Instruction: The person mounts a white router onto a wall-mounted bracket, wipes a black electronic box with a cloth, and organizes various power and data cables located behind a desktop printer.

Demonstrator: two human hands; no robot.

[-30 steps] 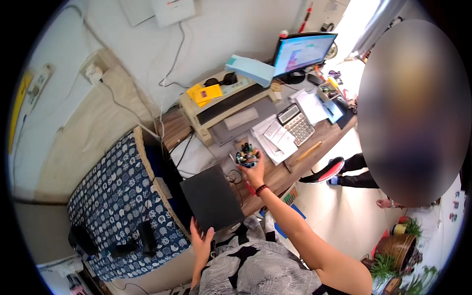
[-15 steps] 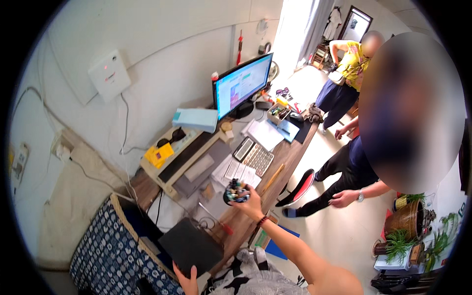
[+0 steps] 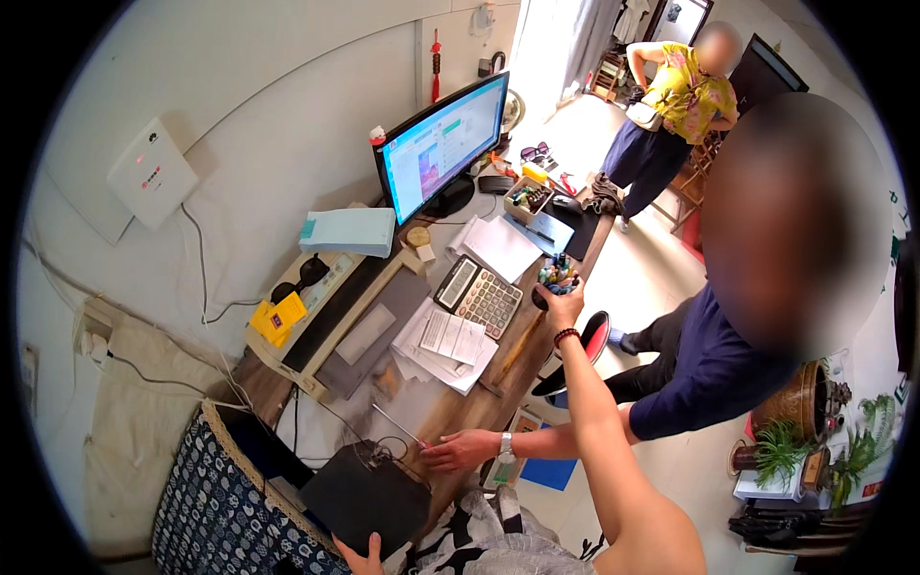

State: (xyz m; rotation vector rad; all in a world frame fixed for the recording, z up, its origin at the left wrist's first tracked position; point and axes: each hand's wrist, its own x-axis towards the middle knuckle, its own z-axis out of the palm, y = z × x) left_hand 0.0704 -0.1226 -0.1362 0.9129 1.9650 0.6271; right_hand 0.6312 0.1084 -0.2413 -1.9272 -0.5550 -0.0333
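My right hand (image 3: pixel 564 303) grips a round cup full of pens (image 3: pixel 557 271), lifted near the desk's front edge, right of the calculator (image 3: pixel 476 295). My left hand (image 3: pixel 365 557), low in the view, is closed on the edge of a flat black rectangular object (image 3: pixel 359 494), with cables lying at its far side. A co-worker's hand (image 3: pixel 456 450), wearing a watch, reaches under my right arm to the desk edge, at or beside a thin metal rod (image 3: pixel 398 425); whether it grips the rod is unclear.
The desk (image 3: pixel 512 362) holds papers, a printer (image 3: pixel 331 321), monitor (image 3: pixel 443 144) and small box (image 3: pixel 525 196). A patterned fabric-covered item (image 3: pixel 206 479) sits lower left. The co-worker (image 3: pixel 709 355) stands close right; another person (image 3: pixel 671 115) is behind. Potted plants (image 3: pixel 781 450) are at right.
My right hand has carried the pen cup forward and right along the desk. The co-worker has come closer, stretching a hand to the desk edge. The view has shifted.
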